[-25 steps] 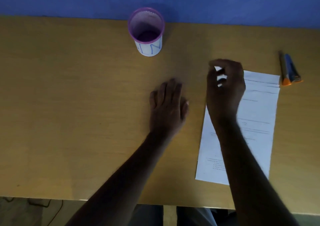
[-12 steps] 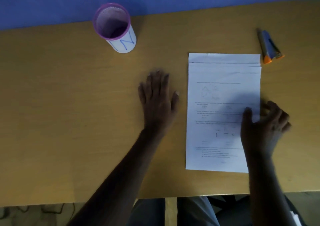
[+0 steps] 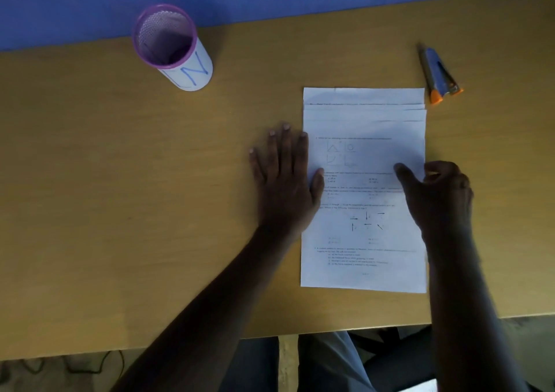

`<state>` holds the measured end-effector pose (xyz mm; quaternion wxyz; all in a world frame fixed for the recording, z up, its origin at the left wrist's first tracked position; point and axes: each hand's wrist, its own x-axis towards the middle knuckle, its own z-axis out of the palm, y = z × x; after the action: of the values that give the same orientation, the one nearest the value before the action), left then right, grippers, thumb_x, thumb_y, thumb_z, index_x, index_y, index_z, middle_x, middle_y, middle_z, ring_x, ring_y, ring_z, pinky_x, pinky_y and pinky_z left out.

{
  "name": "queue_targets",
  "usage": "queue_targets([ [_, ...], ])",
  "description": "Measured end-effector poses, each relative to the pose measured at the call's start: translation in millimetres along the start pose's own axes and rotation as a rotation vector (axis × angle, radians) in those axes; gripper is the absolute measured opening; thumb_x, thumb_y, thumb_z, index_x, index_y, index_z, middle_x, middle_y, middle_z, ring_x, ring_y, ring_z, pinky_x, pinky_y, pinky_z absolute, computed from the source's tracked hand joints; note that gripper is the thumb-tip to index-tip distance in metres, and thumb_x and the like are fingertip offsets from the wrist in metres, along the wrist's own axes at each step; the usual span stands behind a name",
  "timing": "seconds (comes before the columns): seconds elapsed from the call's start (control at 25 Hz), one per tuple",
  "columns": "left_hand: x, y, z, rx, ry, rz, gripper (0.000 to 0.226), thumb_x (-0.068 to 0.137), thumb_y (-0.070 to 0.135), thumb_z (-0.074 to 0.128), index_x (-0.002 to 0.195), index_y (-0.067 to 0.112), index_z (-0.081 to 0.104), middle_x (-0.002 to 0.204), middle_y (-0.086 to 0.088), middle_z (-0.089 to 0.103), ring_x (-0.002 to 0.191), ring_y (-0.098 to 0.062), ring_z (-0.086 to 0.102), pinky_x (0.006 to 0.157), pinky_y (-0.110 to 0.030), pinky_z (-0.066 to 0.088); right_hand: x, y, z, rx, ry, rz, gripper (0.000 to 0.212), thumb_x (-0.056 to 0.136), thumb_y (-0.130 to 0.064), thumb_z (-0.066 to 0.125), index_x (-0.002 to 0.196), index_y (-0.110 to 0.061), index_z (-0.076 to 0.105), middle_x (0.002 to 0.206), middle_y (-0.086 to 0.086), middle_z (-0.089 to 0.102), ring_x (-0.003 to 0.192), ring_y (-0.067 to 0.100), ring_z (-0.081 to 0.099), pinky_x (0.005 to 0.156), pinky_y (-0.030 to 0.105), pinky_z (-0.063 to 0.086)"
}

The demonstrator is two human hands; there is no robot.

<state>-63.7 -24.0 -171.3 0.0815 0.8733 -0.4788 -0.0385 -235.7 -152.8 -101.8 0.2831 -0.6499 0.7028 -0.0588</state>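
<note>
While held at both long edges, lies flat on the right half of the table [image 3: 120, 211], long side running near to far, close to the near edge.

Item: paper sheaf [image 3: 365, 259]. White, thin, matte; printed with small text, line diagrams and short arrows. Far end stepped into several parallel edges; separate sheets or folds, cannot tell which.

Left hand [image 3: 285, 187]: released, fingers straight and together, palm down on the wood, thumb and forefinger side overlapping the sheaf's left edge and pressing it down.

Right hand [image 3: 444, 196]: grasping the right edge about midway along, thumb on top of the page, fingers curled at or under the margin.

Step in hand, as judged: steadying and lifting one edge, either to turn the top leaf or to square the stack. Next move probably calls for a light pinch on a single leaf, steady pressure from the flat palm so the rest does not slide, and a slow peel towards the left; thin stock likely to crease or drag its neighbours.

Table: wood-grain laminate, ochre, smooth, set against a blue wall.

Pen holder [image 3: 180, 58]: far left, upright cylinder, purple mesh, white paper band with blue lettering.

Blue-and-orange item [image 3: 438, 71]: far right, just beyond the sheaf's far right corner, apart from it; hard, glossy, elongated; kind unclear.
</note>
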Motion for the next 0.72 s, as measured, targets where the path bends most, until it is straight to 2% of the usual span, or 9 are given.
queue_targets([
  [0.12,-0.1,-0.9,0.6,0.011,0.016,0.003,0.069,0.105,0.051,0.036,0.162,0.013,0.030,0.171,-0.017,0.022,0.158,-0.040,0.019,0.123,-0.065,0.013,9.4,3.7,-4.2,0.011,-0.059,0.027,0.065,0.088,-0.060,0.071,0.128,-0.008,0.066,0.127,0.018,0.068,0.127,0.040,0.056,0.108,0.045,0.045],
  [0.24,1.0,0.0,0.3,0.018,0.010,0.002,0.069,0.106,0.052,0.035,0.162,0.012,0.028,0.171,-0.017,0.021,0.158,-0.040,0.019,0.123,-0.066,0.012,16.5,9.8,-7.5,0.026,-0.111,0.039,0.065,0.086,-0.069,0.065,0.114,-0.012,0.072,0.109,0.006,0.074,0.112,0.035,0.066,0.092,0.039,0.050],
  [0.28,0.7,0.3,-0.1,0.018,0.005,0.001,0.070,0.106,0.052,0.035,0.162,0.012,0.028,0.171,-0.017,0.021,0.158,-0.040,0.019,0.123,-0.066,0.012,17.3,10.4,-8.5,0.029,-0.120,0.050,0.065,0.084,-0.071,0.065,0.111,-0.012,0.071,0.108,0.005,0.074,0.110,0.034,0.067,0.092,0.039,0.052],
  [0.4,0.3,0.2,-0.6,0.019,0.002,0.004,0.069,0.106,0.052,0.034,0.162,0.012,0.028,0.171,-0.017,0.021,0.158,-0.040,0.019,0.123,-0.066,0.013,17.9,6.3,-9.5,0.100,-0.124,0.105,0.068,0.081,-0.070,0.070,0.120,-0.015,0.069,0.118,0.004,0.074,0.114,0.031,0.067,0.098,0.045,0.055],
  [0.44,0.2,0.2,-0.7,0.019,0.003,0.003,0.069,0.106,0.052,0.034,0.162,0.012,0.028,0.171,-0.018,0.021,0.158,-0.040,0.019,0.123,-0.066,0.013,17.7,4.9,-8.7,0.120,-0.131,0.109,0.065,0.080,-0.069,0.072,0.117,-0.016,0.070,0.114,0.003,0.074,0.111,0.030,0.068,0.096,0.045,0.056],
  [0.52,0.1,0.8,-0.1,0.019,0.007,0.002,0.069,0.105,0.052,0.034,0.162,0.012,0.029,0.170,-0.018,0.021,0.158,-0.040,0.019,0.123,-0.066,0.013,17.5,3.7,-6.9,0.143,-0.136,0.093,0.049,0.080,-0.066,0.073,0.095,-0.020,0.071,0.098,-0.001,0.072,0.100,0.030,0.070,0.088,0.043,0.058],
  [0.6,0.0,0.8,0.3,0.020,0.002,0.002,0.069,0.105,0.052,0.034,0.162,0.013,0.028,0.171,-0.018,0.021,0.158,-0.040,0.018,0.123,-0.066,0.013,15.2,2.0,-6.4,0.156,-0.151,0.092,0.045,0.079,-0.066,0.073,0.080,-0.021,0.066,0.091,-0.002,0.071,0.096,0.031,0.070,0.087,0.046,0.059],
  [0.72,-1.2,1.0,1.2,0.018,0.010,0.009,0.069,0.106,0.052,0.032,0.162,0.013,0.028,0.171,-0.017,0.021,0.158,-0.040,0.018,0.123,-0.065,0.013,14.8,3.1,-5.8,0.237,-0.197,0.135,0.062,0.071,-0.071,0.073,0.098,-0.015,0.073,0.104,0.004,0.075,0.107,0.034,0.069,0.095,0.052,0.058],
])
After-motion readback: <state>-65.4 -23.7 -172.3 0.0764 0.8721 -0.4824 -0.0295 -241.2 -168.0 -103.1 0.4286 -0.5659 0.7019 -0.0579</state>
